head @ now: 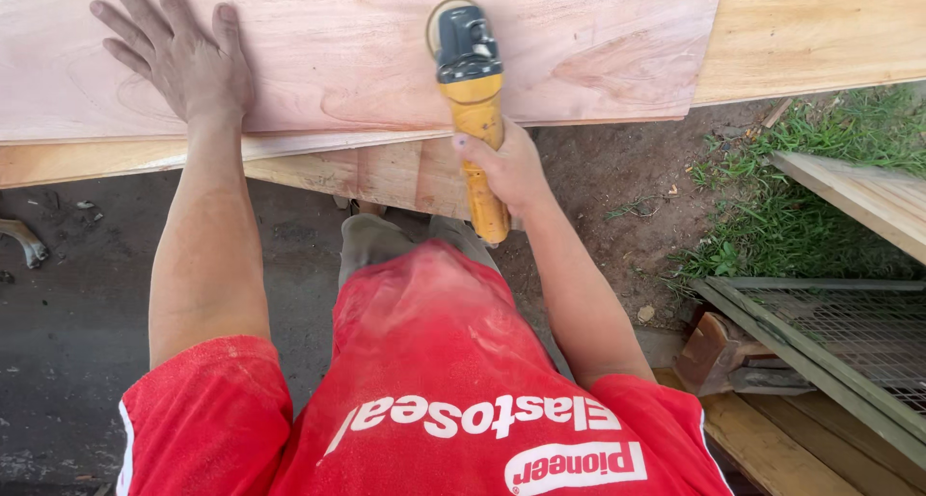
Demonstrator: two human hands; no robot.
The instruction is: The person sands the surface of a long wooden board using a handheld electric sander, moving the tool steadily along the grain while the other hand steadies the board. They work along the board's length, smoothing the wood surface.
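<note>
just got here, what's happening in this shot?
A person in a red shirt stands at a wide pinkish wooden board, looking down. The right hand grips the yellow handle of an angle grinder, whose head rests on the board's surface. The left hand lies flat on the board, fingers spread, to the left of the tool. The board lies on other planks. Bare dirt and grass lie below, with a wire-mesh frame at lower right.

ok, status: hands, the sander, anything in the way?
Left hand flat on the pink wood panel. Right hand gripping the yellow sander, its head on the panel. Nothing obstructing.
</note>
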